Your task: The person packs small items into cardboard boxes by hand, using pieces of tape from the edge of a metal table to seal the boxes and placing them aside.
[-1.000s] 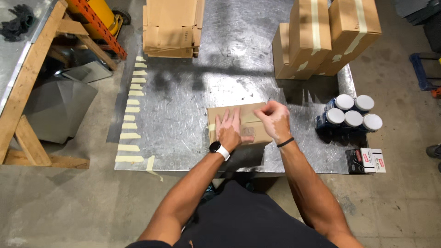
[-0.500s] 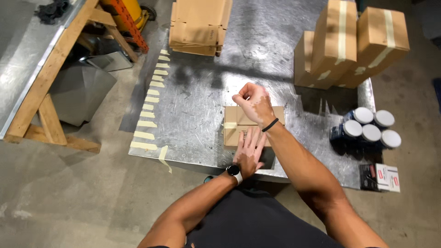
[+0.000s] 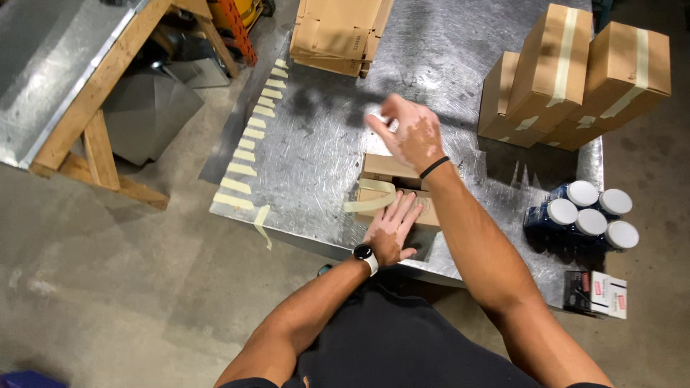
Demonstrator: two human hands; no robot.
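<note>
Two hands on job: your left hand point(image 3: 392, 228) lies flat, open, pinning small box point(image 3: 392, 188); your right hand point(image 3: 411, 133) raised above it, blurred, grip unclear; tape strip point(image 3: 370, 201) curls across top.

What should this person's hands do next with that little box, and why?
Probably bring the raised right hand back down and smooth the tape strip flat. The left hand already presses the small cardboard box onto the metal table, while the strip's end hangs loose off the box's side.
</note>
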